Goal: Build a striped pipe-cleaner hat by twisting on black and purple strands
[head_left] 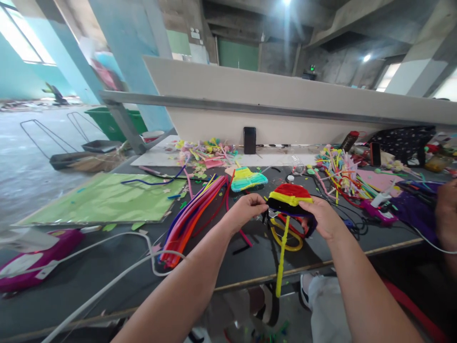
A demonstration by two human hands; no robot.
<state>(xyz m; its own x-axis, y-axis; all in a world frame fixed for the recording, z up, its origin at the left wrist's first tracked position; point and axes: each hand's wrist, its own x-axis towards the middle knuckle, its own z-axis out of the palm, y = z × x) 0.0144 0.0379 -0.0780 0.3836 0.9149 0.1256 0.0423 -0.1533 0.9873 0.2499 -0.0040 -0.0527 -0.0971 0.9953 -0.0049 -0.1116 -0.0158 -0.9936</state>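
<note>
Between my hands, above the near part of the table, is a half-round pipe-cleaner piece (290,194) banded in red, yellow and black. My right hand (323,218) grips its right end with the thumb on the front face. At the left end, my left hand (250,210) is closed in a pinch at the black band. A yellow pipe-cleaner stem (283,259) hangs below the piece past the table edge. Behind and to the left lies a yellow and turquoise pipe-cleaner piece (248,179). Yellow loops (298,244) show beneath the held piece, partly hidden.
A bundle of pipe cleaners (194,221) lies left of my hands, near a green sheet (103,197). Magenta glue guns (43,259) with cords rest at both sides. A phone (249,140) leans on the back panel. Another person's hand (448,221) is at far right.
</note>
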